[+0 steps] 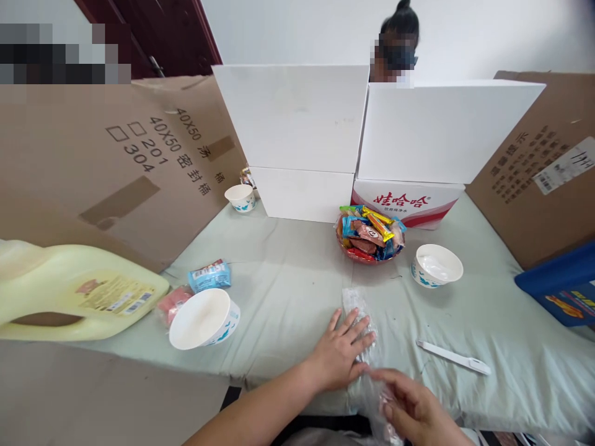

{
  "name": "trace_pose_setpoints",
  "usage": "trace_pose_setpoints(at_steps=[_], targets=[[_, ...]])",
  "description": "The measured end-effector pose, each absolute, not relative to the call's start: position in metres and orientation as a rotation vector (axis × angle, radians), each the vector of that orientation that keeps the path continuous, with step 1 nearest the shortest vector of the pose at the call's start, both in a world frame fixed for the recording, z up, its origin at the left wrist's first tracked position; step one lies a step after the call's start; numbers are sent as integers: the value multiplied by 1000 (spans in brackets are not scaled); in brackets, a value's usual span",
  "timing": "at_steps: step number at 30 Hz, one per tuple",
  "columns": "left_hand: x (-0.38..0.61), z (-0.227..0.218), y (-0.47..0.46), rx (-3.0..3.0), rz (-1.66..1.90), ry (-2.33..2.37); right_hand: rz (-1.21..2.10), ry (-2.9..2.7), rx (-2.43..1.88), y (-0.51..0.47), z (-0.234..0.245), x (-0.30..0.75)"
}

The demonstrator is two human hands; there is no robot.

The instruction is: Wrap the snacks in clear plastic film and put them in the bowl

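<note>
A crinkled clear plastic bag [353, 300] runs along the cloth toward my body. My left hand [338, 354] lies flat on its upper part, fingers spread. Lower down, at the table's near edge, my right hand [416, 406] has its fingers curled around the bag's other end. Something pinkish shows through the plastic there, too unclear to name. To the right of my hands rests a white plastic knife-like tool [453, 357]. Beyond them stands a red bowl [367, 259] heaped with wrapped snacks, beside a white paper bowl [425, 276] with whitish contents.
A tilted paper bowl [225, 331] sits at left by a blue snack packet [210, 276] and a pink packet [173, 303]. A yellow jug [116, 291] lies further left; a blue container [562, 282] is at right. White boxes [297, 118] wall off the back, where a person's head shows.
</note>
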State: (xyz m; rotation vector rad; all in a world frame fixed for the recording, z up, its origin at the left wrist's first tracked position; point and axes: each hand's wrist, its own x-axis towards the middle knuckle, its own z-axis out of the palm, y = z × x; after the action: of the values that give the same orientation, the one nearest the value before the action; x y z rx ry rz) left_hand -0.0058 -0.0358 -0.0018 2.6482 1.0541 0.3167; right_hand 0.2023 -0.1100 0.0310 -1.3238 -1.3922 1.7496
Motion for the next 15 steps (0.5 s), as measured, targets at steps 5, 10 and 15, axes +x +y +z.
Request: trace_pose_setpoints(at_steps=[5,10,15], targets=[[-9,4,-34,2646,317,950,1851,-1200,-1202,-78,55,197],[-13,6,-31,2536,425,971,1815,-943,-1054,-25,59,184],[-14,5,-29,2438,514,1034,1881,-807,-1086,5,46,176]])
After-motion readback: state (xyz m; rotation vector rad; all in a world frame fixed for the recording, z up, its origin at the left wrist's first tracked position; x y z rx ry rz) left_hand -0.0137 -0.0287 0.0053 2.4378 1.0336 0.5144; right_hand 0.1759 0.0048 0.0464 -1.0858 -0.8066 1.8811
